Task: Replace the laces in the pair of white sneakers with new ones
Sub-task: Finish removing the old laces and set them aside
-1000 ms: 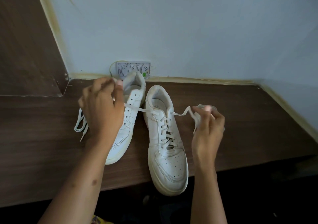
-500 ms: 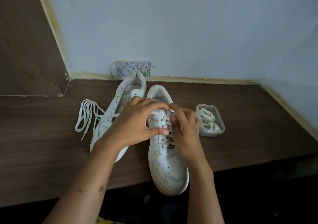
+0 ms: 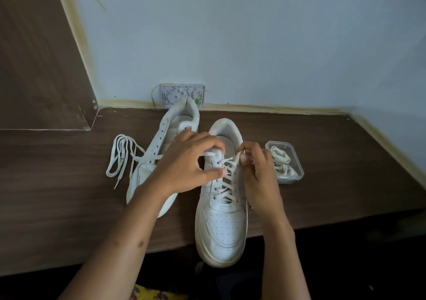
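Observation:
Two white sneakers stand on the brown table (image 3: pixel 57 207). The right sneaker (image 3: pixel 221 226) is laced, toe hanging over the front edge. My right hand (image 3: pixel 258 172) pinches its lace (image 3: pixel 227 179) near the top right eyelets. My left hand (image 3: pixel 186 163) curls over the tongue, fingertips and thumb gripping the shoe's left eyelet flap. The left sneaker (image 3: pixel 170 129) lies partly under my left forearm, with open eyelets. A loose white lace (image 3: pixel 119 156) lies left of it, one strand running onto the shoe.
A clear plastic box (image 3: pixel 297 168) with coiled cream laces sits right of the sneakers. A white wall socket plate (image 3: pixel 179 94) is behind the shoes on the pale wall. A brown panel rises at the left. The floor below the table edge is dark.
A second ago both hands held the lace ends stretched out to either side. They came together over the right sneaker's top eyelets, and the right hand now pinches the lace there.

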`<act>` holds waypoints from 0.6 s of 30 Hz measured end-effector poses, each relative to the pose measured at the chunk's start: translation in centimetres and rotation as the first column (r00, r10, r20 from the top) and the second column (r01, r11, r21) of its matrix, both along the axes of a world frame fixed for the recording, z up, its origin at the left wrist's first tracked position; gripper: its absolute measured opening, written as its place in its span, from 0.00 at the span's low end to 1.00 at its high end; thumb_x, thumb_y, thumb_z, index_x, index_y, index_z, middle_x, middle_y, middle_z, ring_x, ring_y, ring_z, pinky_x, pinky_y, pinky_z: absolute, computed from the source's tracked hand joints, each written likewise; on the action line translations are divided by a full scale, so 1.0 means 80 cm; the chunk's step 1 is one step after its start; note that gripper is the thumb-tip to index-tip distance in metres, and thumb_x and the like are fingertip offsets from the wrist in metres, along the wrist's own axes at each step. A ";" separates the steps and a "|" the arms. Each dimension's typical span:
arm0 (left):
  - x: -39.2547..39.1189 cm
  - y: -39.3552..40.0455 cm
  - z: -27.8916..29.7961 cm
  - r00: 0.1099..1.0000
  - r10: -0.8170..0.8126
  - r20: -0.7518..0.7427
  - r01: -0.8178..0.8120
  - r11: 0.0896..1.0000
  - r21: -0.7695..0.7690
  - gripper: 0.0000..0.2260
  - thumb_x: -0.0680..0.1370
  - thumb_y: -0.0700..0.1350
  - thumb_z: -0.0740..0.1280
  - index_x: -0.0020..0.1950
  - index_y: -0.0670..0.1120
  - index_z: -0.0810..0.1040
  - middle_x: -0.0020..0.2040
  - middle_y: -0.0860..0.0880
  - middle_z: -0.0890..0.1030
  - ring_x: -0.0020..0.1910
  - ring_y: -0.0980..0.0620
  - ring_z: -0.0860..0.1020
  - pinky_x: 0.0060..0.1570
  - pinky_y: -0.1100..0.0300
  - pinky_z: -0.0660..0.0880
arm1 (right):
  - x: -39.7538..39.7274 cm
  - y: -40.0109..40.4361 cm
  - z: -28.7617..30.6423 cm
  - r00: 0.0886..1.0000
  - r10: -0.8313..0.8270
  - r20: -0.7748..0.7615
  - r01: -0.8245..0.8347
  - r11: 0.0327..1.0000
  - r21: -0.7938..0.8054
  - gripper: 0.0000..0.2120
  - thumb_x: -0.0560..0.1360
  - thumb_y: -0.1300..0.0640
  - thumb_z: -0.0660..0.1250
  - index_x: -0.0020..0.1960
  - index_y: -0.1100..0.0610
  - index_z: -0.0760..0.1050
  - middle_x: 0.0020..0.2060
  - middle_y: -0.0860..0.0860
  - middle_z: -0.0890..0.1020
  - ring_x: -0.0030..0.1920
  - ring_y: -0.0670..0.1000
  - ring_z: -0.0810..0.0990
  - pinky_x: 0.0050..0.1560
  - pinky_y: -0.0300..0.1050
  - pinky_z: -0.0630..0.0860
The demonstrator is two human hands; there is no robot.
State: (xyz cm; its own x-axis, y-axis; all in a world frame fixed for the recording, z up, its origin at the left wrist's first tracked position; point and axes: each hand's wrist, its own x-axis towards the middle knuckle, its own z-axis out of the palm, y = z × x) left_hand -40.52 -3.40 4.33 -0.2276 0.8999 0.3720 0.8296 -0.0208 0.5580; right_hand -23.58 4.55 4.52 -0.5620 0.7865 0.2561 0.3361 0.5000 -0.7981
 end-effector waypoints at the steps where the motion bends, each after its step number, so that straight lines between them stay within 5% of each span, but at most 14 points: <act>1: 0.005 0.001 0.001 0.999 0.021 -0.036 -0.020 1.000 0.018 0.15 0.72 0.65 0.64 0.54 0.61 0.77 0.53 0.63 0.76 0.55 0.57 0.66 0.59 0.65 0.56 | 0.002 0.000 0.000 1.000 0.019 -0.008 -0.019 0.999 -0.028 0.08 0.82 0.52 0.59 0.59 0.46 0.73 0.54 0.50 0.73 0.53 0.35 0.72 0.51 0.24 0.69; 6: 0.019 0.009 -0.012 1.000 0.005 0.021 -0.006 0.999 0.052 0.09 0.78 0.57 0.63 0.53 0.56 0.80 0.56 0.61 0.72 0.56 0.55 0.60 0.68 0.53 0.57 | 0.010 -0.001 0.004 0.991 0.089 -0.102 -0.110 0.971 -0.213 0.23 0.71 0.40 0.72 0.64 0.37 0.70 0.61 0.45 0.73 0.58 0.44 0.80 0.54 0.42 0.79; 8: 0.023 0.009 -0.014 0.989 -0.010 0.145 0.001 0.998 0.066 0.05 0.79 0.49 0.67 0.53 0.51 0.80 0.60 0.60 0.70 0.58 0.55 0.59 0.67 0.66 0.56 | 0.010 -0.001 0.004 0.993 0.043 -0.106 -0.065 0.976 -0.206 0.29 0.66 0.39 0.75 0.64 0.35 0.67 0.61 0.43 0.72 0.59 0.44 0.78 0.54 0.41 0.79; 10: 0.029 0.007 -0.010 0.971 -0.018 0.240 0.006 0.999 0.051 0.04 0.79 0.45 0.67 0.53 0.49 0.80 0.64 0.59 0.68 0.60 0.52 0.60 0.55 0.81 0.56 | 0.011 -0.001 0.003 0.996 -0.005 -0.090 -0.015 0.974 -0.226 0.36 0.63 0.38 0.77 0.66 0.36 0.64 0.62 0.42 0.70 0.61 0.48 0.76 0.54 0.45 0.80; 12: 0.033 0.008 -0.008 0.955 -0.019 0.297 0.007 0.999 0.040 0.04 0.79 0.43 0.67 0.53 0.48 0.81 0.64 0.59 0.68 0.62 0.51 0.61 0.50 0.84 0.56 | 0.011 -0.001 0.002 0.997 -0.050 -0.062 0.034 0.969 -0.245 0.40 0.60 0.37 0.78 0.66 0.38 0.62 0.61 0.42 0.70 0.61 0.50 0.76 0.54 0.50 0.81; 15: 0.030 0.011 -0.005 0.898 -0.069 0.435 0.024 0.994 0.109 0.03 0.78 0.42 0.69 0.50 0.48 0.81 0.63 0.56 0.69 0.65 0.53 0.65 0.57 0.81 0.60 | 0.010 -0.003 0.003 0.986 -0.160 -0.042 0.142 0.948 -0.286 0.41 0.61 0.42 0.81 0.66 0.43 0.61 0.56 0.44 0.73 0.60 0.46 0.75 0.54 0.49 0.78; 18: 0.022 0.011 0.005 0.712 -0.137 0.689 -0.012 0.978 0.207 0.04 0.72 0.47 0.71 0.44 0.49 0.83 0.60 0.56 0.72 0.64 0.58 0.71 0.61 0.65 0.69 | 0.010 -0.001 0.005 0.970 -0.242 0.010 0.231 0.910 -0.343 0.41 0.59 0.40 0.81 0.63 0.46 0.62 0.54 0.48 0.75 0.57 0.48 0.76 0.53 0.49 0.78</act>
